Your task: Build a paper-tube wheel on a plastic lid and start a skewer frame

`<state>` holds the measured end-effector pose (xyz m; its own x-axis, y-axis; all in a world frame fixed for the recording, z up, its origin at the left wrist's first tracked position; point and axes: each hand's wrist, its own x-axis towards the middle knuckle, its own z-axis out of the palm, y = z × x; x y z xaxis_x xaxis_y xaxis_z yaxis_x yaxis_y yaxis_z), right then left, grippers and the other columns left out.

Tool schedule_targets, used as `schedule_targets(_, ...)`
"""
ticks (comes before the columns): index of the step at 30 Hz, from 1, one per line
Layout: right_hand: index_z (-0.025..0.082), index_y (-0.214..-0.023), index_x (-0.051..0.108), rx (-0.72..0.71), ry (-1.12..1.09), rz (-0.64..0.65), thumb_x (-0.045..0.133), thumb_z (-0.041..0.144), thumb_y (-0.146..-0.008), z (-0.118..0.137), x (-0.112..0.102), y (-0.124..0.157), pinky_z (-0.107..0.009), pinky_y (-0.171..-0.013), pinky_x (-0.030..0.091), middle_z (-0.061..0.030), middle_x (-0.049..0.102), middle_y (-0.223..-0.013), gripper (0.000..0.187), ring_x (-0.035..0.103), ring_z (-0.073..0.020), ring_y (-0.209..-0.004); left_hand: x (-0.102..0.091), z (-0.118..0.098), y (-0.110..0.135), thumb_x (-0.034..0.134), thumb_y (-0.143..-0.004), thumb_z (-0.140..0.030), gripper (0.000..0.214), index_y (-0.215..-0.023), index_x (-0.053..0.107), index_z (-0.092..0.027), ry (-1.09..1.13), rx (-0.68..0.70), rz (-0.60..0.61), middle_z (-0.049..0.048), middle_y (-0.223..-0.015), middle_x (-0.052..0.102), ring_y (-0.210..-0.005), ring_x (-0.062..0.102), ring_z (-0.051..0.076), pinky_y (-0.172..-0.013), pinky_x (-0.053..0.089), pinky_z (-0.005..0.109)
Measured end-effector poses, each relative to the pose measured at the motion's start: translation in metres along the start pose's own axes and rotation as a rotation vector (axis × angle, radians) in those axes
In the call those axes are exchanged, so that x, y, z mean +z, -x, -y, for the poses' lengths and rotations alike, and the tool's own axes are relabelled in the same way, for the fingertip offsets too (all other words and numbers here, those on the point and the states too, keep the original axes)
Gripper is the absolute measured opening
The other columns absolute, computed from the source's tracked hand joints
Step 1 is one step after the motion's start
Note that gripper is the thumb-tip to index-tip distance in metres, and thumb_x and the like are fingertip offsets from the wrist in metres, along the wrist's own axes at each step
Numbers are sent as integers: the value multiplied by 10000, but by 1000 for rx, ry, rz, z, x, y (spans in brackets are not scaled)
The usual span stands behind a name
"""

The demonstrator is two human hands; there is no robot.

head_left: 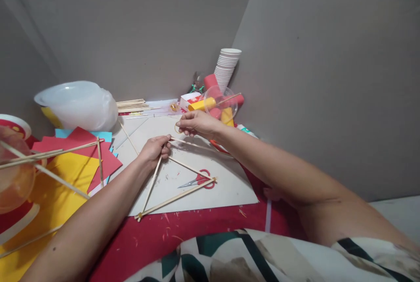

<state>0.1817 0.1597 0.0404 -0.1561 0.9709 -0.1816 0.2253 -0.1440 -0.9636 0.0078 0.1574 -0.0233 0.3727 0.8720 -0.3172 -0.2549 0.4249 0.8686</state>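
Observation:
A frame of thin wooden sticks [175,198] lies over a white board [229,190], its corners tied together. My left hand [155,148] is closed around the sticks where they meet at the top corner. Just beyond it my right hand [197,123] pinches a small rubber band [177,129] and another stick end. Red-handled scissors [199,180] rest on the board inside the frame.
Red, yellow and blue paper sheets [70,163] with another stick frame [52,155] lie at left. A white plastic bag [80,104], a bundle of sticks [131,105], a stack of white cups [226,67] and a clear tub of red and yellow rolls [219,104] stand at the back wall.

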Motion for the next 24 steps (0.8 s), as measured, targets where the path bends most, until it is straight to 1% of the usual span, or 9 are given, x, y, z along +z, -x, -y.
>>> schedule_targets(3,138,-717,561,51,-89,9,654,141,-865,-7,-3,-3,-128,-375,367,17,632,-610,174,506,-34,-439,-1,1,-1,749,-765,-234,202,-716,608,-100,-3,10,33,-40,-521,509,-347,280,-1,-346,189,139)
schedule_targets(5,144,-701,536,77,-114,14,643,139,-879,-11,-3,-6,-130,-359,356,33,607,-568,208,489,-32,-410,-1,0,0,792,-720,-272,254,-708,598,-107,-5,25,50,-39,-539,524,-352,284,-2,-344,196,138)
schedule_targets(8,148,-662,518,118,-103,33,635,145,-890,-17,-2,-11,-144,-346,352,35,587,-513,257,482,-43,-379,0,-1,1,845,-651,-335,337,-706,599,-111,-16,52,68,-41,-561,539,-355,292,-4,-339,209,141)
schedule_targets(12,138,-612,572,167,-65,74,684,139,-848,-20,-2,-12,-167,-362,382,9,612,-498,261,515,-70,-374,4,-2,3,885,-582,-409,430,-709,617,-97,-48,70,80,-33,-617,569,-368,313,-13,-339,242,142)
schedule_targets(15,136,-568,599,176,-86,87,718,124,-807,-21,1,-11,-172,-356,349,21,578,-455,267,484,-67,-360,7,-2,6,890,-581,-424,454,-792,663,-92,-72,82,88,-45,-594,551,-405,379,6,-374,324,139)
schedule_targets(18,146,-557,579,152,-180,72,683,133,-837,-24,7,-12,-171,-359,314,40,539,-438,299,444,-55,-362,8,-2,7,878,-613,-423,447,-858,688,-101,-93,97,99,-47,-556,538,-452,457,41,-432,412,152)
schedule_targets(20,146,-577,571,136,-260,66,638,134,-873,-27,11,-14,-164,-369,310,42,536,-452,304,430,-46,-371,7,-3,7,865,-637,-424,426,-863,692,-108,-99,112,107,-43,-556,548,-456,461,40,-444,418,150)
schedule_targets(22,138,-610,578,135,-329,72,609,124,-888,-31,14,-16,-157,-367,304,37,540,-466,280,425,-44,-377,5,-3,6,854,-656,-428,409,-850,692,-107,-101,124,112,-54,-525,522,-442,440,35,-441,406,145)
schedule_targets(24,131,-633,573,141,-385,83,604,128,-890,-35,15,-16,-152,-360,300,31,541,-474,259,424,-45,-379,4,-2,4,857,-645,-437,406,-807,684,-107,-97,132,114,-65,-491,489,-431,420,34,-441,404,150)
